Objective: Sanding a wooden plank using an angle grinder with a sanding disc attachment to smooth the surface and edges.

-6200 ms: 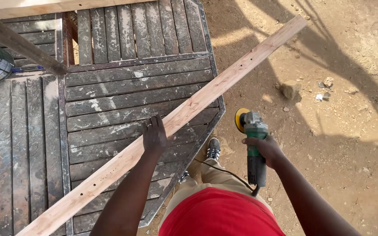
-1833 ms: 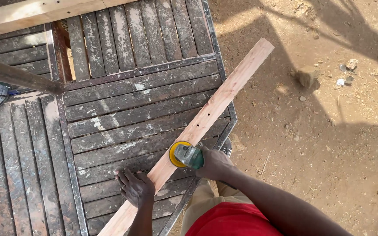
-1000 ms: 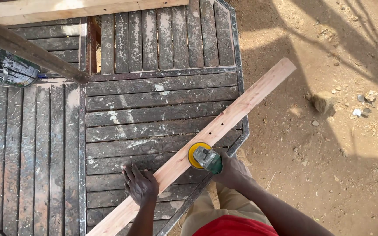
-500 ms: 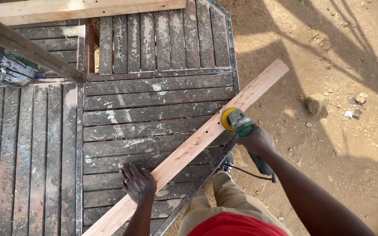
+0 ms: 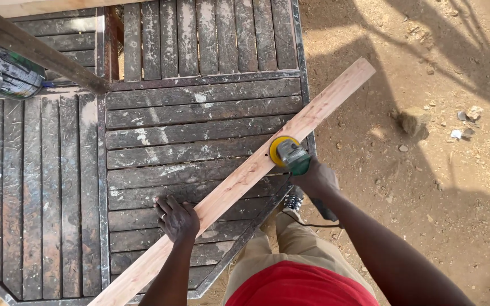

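Long pale wooden plank (image 5: 239, 181) lies flat on a dark slatted metal-framed panel (image 5: 199, 107), long axis diagonal: lower-left end near the bottom edge of view, upper-right end pointing up-right and overhanging the panel frame above sandy ground (image 5: 426, 170).

Left hand (image 5: 177, 218) presses palm-down at the plank's left edge about midway along its lower half, fingers spread and partly on the slats; not wrapped around anything, just bearing down.

Right hand (image 5: 316, 178) is clenched around the body of a green angle grinder with yellow disc (image 5: 287, 154). Disc sits on the plank's top face, just inside the panel's right frame rail. Grinder body points down-right, roughly across the plank axis. Black cord (image 5: 313, 224) trails below the wrist.

Person stands at the panel's lower-right corner: red shirt (image 5: 296, 286), khaki trousers (image 5: 290, 243), one shoe (image 5: 293, 202) visible beside the frame.

Upper left: a dark beam (image 5: 41, 54) crosses diagonally over a metal paint can (image 5: 1, 73). Stones (image 5: 415, 120) lie on the ground at right.
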